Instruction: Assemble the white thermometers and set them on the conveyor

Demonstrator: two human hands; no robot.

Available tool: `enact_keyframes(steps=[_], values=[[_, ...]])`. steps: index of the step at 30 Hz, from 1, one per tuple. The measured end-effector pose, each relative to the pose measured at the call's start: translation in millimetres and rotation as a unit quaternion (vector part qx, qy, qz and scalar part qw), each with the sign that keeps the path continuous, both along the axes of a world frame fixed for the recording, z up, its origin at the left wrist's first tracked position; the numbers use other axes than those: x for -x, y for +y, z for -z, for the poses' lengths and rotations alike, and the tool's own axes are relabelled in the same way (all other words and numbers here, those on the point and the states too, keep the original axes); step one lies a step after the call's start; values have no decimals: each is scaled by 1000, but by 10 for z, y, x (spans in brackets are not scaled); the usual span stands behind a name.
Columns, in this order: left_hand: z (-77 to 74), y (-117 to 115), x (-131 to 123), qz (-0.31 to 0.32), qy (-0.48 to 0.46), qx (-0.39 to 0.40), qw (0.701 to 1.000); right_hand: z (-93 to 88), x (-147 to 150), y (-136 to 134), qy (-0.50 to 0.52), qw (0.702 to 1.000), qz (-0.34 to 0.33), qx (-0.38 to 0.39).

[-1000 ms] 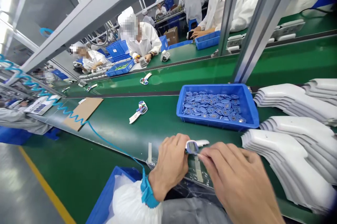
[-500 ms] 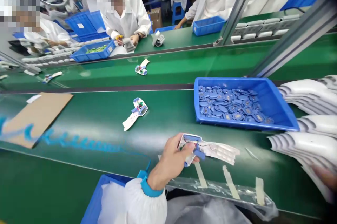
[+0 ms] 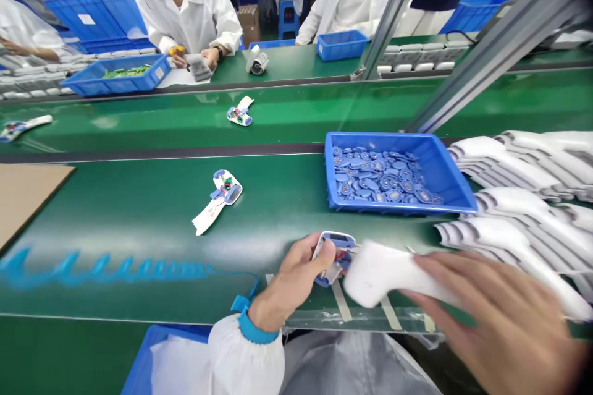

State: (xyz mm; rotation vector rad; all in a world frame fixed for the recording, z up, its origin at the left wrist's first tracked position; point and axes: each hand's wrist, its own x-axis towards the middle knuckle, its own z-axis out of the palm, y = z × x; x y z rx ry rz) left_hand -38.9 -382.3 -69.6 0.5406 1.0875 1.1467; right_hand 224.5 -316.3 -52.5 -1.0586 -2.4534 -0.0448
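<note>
My left hand (image 3: 303, 268) grips an open white housing half with electronics (image 3: 340, 239), looking like part of a handheld infrared thermometer. Blue plastic parts and red wires show inside it. My right hand (image 3: 500, 308), blurred, has its fingers around the handle of a white housing shell (image 3: 370, 274). That shell's wide head is right beside the held half and hides its handle; whether they touch I cannot tell. Farther left on the green surface lies another open housing half with electronics (image 3: 227, 188). A blue strap (image 3: 254, 327) circles my left wrist.
A blue bin (image 3: 331, 178) holds many blue oval parts. Stacked white shells (image 3: 514, 234) lie at right. A coiled blue cord (image 3: 162, 270) runs to my wrist. Cardboard (image 3: 28, 197) lies at left; a slanted metal post (image 3: 482, 55) stands at right. Co-workers sit across the belt (image 3: 176, 126).
My right hand has come in from the right edge with a white shell, up to the housing half in my left hand. My left hand keeps its hold. The view has shifted.
</note>
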Motion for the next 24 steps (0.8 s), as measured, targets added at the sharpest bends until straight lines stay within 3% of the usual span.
enact_keyframes(steps=[4,8,12,14,16,20,22,24], values=[[57,-34,-29,17,9,-41,999,-47,505,-102,-21,995,-79,-52],[144,-76,-69,24,77,-32,996,43,604,-108,-24,995,-78,-55],[89,-73,-138,31,193,-63,979,97,551,-43,28,988,-97,113],[21,-40,-182,34,248,-82,965,48,634,-7,95,969,-97,206],[-43,5,-225,28,284,-84,955,-22,804,24,160,953,-70,248],[-100,81,-303,73,349,-112,928,-63,1169,79,173,967,-11,185],[-85,97,-343,121,413,-136,892,-26,1271,120,139,982,-22,128],[-51,106,-372,131,487,-127,854,9,1320,170,131,988,-44,74]])
